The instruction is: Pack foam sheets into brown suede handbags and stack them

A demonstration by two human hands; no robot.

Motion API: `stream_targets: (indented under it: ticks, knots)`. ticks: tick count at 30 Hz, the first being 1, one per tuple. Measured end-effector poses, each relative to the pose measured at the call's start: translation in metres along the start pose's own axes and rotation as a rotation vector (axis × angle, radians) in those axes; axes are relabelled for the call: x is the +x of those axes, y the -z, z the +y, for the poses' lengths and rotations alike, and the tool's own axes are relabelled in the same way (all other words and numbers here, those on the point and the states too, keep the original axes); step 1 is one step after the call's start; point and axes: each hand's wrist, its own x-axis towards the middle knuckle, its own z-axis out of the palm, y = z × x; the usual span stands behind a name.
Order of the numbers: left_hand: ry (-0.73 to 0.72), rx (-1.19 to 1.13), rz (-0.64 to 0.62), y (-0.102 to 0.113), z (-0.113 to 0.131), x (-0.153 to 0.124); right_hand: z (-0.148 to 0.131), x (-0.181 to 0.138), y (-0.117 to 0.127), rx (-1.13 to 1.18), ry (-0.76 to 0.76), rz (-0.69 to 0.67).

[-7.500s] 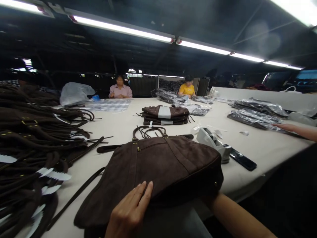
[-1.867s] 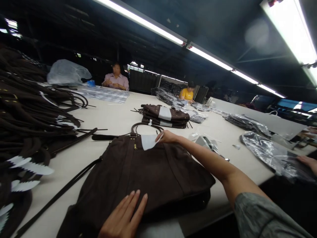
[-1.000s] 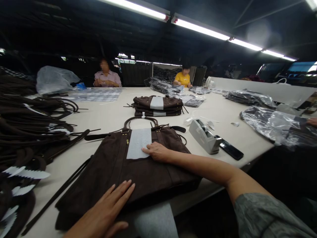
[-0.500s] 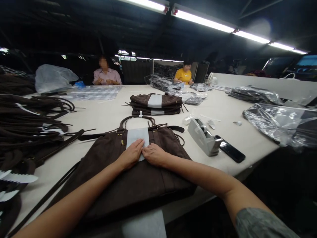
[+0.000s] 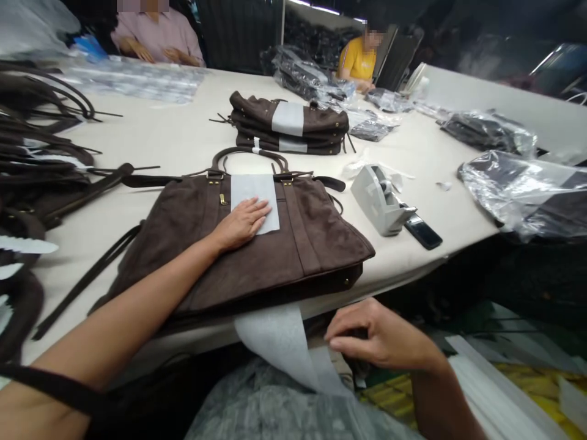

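A dark brown handbag (image 5: 257, 275) lies flat on the table with its handles pointing away from me. A whitish paper strip (image 5: 245, 186) comes over its top edge onto the upper face. My left hand (image 5: 243, 221) rests flat on that strip, fingers stretched out, pressing on the bag. The strip's other end (image 5: 279, 333) hangs from under the bag over the table's front edge toward my lap. Just right of this hanging paper, my right hand (image 5: 376, 333) is in the air, fingers curled, with a gap between thumb and forefinger and nothing visible in it.
A grey tape dispenser (image 5: 378, 205) and a phone (image 5: 424, 232) are right of the bag. Behind stand stacked brown bags (image 5: 288, 125) with paper bands. More brown bags (image 5: 41, 153) pile at left; plastic-wrapped bags (image 5: 527, 189) lie at right. Two people sit across the table (image 5: 183, 131).
My right hand has left the paper on the bag and moved down and right, beyond the table's front edge. My left hand stays on the strip, now flat. The view has tilted downward.
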Motion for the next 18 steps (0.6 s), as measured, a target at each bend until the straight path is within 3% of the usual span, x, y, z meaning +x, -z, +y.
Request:
stream_targets:
  ticks: [3,5,7,9,14,16,18]
  knots:
    - [-0.007,-0.013,0.026,-0.005,-0.006,0.002,0.036,-0.015,-0.060,-0.278,-0.050,0.679]
    - [-0.011,-0.030,0.040,-0.008,-0.010,0.004,0.043,-0.011,-0.088,-0.419,0.037,0.858]
    - [-0.010,-0.059,0.060,-0.009,-0.012,0.006,0.036,-0.002,-0.103,-0.574,0.176,0.816]
    - [-0.006,-0.102,0.089,-0.009,-0.013,0.007,0.020,0.010,-0.108,-0.717,0.325,0.672]
    - [0.024,-0.253,0.190,-0.005,-0.012,0.003,-0.029,0.038,-0.082,-0.718,0.747,0.431]
    - [0.046,-0.326,0.208,-0.003,-0.010,0.001,-0.052,0.052,-0.054,-0.629,0.728,0.397]
    - [0.074,-0.415,0.217,-0.001,-0.007,-0.001,-0.075,0.073,-0.020,-0.546,0.592,0.348]
